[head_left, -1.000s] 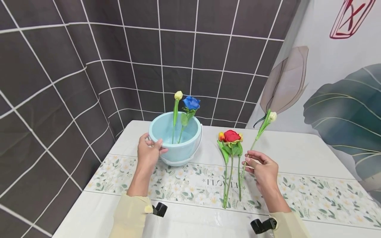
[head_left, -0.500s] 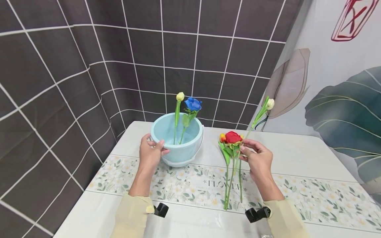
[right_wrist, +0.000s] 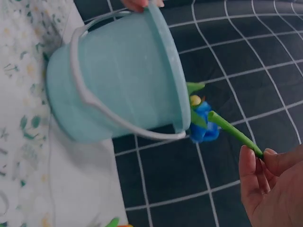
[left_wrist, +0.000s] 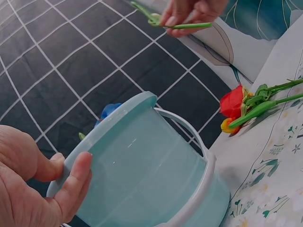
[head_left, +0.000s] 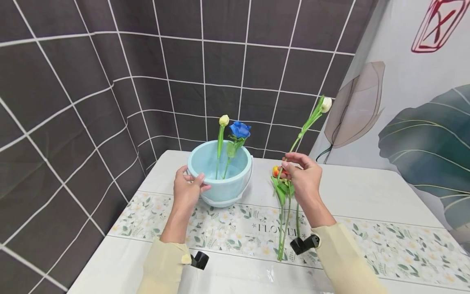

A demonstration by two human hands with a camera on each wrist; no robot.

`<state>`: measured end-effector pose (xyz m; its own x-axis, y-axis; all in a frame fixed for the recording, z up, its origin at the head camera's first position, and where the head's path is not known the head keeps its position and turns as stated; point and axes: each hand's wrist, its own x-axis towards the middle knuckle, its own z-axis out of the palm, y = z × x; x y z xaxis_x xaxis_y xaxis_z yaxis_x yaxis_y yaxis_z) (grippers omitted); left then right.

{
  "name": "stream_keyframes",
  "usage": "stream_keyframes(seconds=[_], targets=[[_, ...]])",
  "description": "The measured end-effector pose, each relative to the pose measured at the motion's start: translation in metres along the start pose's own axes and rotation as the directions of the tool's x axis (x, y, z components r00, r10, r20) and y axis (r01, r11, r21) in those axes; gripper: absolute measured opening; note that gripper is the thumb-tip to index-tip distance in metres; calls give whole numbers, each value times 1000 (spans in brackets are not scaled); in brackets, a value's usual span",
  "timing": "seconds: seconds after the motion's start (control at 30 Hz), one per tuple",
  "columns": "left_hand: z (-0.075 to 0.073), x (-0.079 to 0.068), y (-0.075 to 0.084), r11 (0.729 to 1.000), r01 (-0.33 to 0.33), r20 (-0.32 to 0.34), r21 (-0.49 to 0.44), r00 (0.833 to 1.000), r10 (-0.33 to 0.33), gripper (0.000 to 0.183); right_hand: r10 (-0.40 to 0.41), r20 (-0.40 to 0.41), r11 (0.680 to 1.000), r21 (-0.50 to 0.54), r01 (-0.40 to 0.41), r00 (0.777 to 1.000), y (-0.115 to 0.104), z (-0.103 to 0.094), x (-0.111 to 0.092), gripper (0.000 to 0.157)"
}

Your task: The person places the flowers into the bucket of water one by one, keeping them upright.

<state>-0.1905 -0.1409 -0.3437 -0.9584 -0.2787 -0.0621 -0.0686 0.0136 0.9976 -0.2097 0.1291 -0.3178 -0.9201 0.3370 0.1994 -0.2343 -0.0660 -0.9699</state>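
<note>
A light blue bucket (head_left: 225,191) stands on the table, its rim pinched between the thumb and fingers of my left hand (head_left: 186,188). Inside it a pale yellow tulip (head_left: 223,121) and a blue rose (head_left: 240,130) lean upright. My right hand (head_left: 306,173) pinches the green stem of a white tulip (head_left: 325,105), raised above the table to the right of the bucket. Under that hand lie a red rose (left_wrist: 232,101) and an orange-yellow tulip (head_left: 276,171); the rose's bloom is hidden in the head view. The held stem's lower end (right_wrist: 214,117) shows in the right wrist view.
A white table covering (head_left: 374,183) with a flower-print band lies beneath everything. The bucket's white handle (head_left: 245,190) hangs down its side. A dark wall with white grid lines (head_left: 271,77) rises behind, and a leaf-patterned panel (head_left: 422,151) stands at the right.
My right hand has lifted the white tulip and moved left, passing over the flowers on the table towards the bucket. The left hand has stayed on the bucket rim.
</note>
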Motion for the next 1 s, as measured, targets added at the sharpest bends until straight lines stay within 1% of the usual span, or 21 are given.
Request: stream_keyframes(seconds=[0.23, 0.47, 0.63, 0.8, 1.0], targets=[[0, 0, 0, 1000, 2, -2, -7, 1000, -2, 66, -100, 48, 995, 20, 99, 994, -10, 30, 7, 21], [0, 0, 0, 1000, 8, -6, -3, 1000, -8, 65, -119, 29, 987, 111, 115, 992, -11, 59, 14, 22], [1, 0, 0, 1000, 14, -7, 5, 1000, -14, 65, -138, 20, 979, 157, 133, 990, -8, 75, 16, 19], [1, -2, 1, 1000, 10, -9, 15, 1000, -10, 65, -147, 24, 979, 144, 142, 989, -3, 88, 16, 17], [1, -2, 1, 1000, 12, -9, 8, 1000, -12, 65, -147, 46, 985, 95, 142, 988, 4, 102, 15, 16]])
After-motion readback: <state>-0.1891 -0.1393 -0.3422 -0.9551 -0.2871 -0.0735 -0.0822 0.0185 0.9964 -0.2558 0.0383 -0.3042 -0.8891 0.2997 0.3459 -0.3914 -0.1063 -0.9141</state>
